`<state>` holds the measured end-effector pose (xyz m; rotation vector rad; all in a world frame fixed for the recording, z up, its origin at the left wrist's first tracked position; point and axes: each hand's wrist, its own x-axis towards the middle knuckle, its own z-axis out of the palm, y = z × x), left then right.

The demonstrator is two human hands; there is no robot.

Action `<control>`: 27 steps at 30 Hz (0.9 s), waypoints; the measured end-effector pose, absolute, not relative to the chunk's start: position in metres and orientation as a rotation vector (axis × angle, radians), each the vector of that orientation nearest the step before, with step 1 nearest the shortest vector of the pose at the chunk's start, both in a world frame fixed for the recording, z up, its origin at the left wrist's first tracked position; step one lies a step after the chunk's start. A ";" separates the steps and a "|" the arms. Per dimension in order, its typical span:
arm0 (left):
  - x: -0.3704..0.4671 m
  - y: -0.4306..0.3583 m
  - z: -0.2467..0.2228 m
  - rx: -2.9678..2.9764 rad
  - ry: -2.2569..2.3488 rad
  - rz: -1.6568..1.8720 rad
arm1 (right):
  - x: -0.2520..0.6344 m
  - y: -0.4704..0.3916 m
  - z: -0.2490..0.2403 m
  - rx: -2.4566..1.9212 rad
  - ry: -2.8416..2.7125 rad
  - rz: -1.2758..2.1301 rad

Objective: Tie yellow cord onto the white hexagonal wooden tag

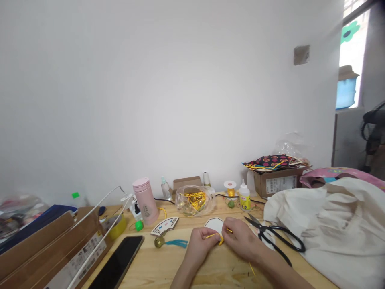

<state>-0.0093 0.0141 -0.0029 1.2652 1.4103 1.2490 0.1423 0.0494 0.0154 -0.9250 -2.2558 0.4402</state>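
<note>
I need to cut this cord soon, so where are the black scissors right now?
In the head view the black scissors lie on the wooden table, just right of the right hand, beside the white cloth bag.

- Two bare forearms, entering from the bottom edge of the head view.
- No sleeves, cuffs or gloves anywhere along the visible length.
- Left hand [200,244]: bare, no ring, watch or band visible at the wrist.
- Right hand [240,239]: bare too, wrist likewise unadorned, knuckles and back of the hand toward the camera.
- Nails too small and blurred to tell apart.
- Nothing else of the body or clothing within view.
</note>
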 end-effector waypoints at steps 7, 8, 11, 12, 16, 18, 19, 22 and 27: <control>-0.011 0.011 0.001 1.258 1.333 1.243 | 0.142 0.047 0.015 -0.897 -2.282 0.473; -0.011 0.011 0.002 1.255 1.322 1.246 | 0.142 0.047 0.014 -0.896 -2.284 0.479; -0.010 0.010 0.004 1.240 1.311 1.238 | 0.143 0.048 0.014 -0.898 -2.283 0.496; -0.010 0.010 0.004 1.239 1.327 1.238 | 0.143 0.048 0.014 -0.900 -2.281 0.502; -0.009 0.010 0.004 1.263 1.413 1.254 | 0.144 0.048 0.016 -0.897 -2.271 0.540; -0.010 0.010 0.004 1.290 1.439 1.267 | 0.143 0.047 0.017 -0.893 -2.258 0.570; -0.010 0.010 0.004 1.305 1.448 1.271 | 0.143 0.046 0.017 -0.890 -2.248 0.589; -0.010 0.010 0.006 1.331 1.452 1.279 | 0.141 0.046 0.017 -0.868 -2.209 0.675; -0.005 0.009 0.009 1.342 1.434 1.236 | 0.136 0.051 0.010 -0.812 -2.105 0.929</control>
